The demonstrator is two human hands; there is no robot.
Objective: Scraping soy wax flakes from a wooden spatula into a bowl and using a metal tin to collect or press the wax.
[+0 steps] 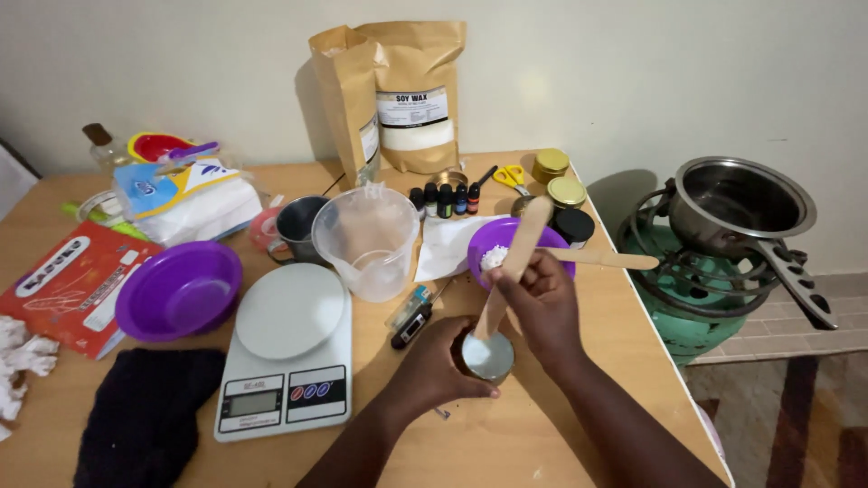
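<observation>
L hand (432,372) wraps small tin (488,355) on table (506,434), fingers curled round its side. R hand (542,303) pinches wooden stick (515,258), fingers closed; stick tip dips into tin, near purple bowl (506,239).

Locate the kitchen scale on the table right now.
In the head view, the white kitchen scale sits left of centre on the wooden table, between the black cloth and the left hand, just in front of the clear measuring jug.

Matt wooden stick (515,262), shiny metal tin (488,355)
</observation>
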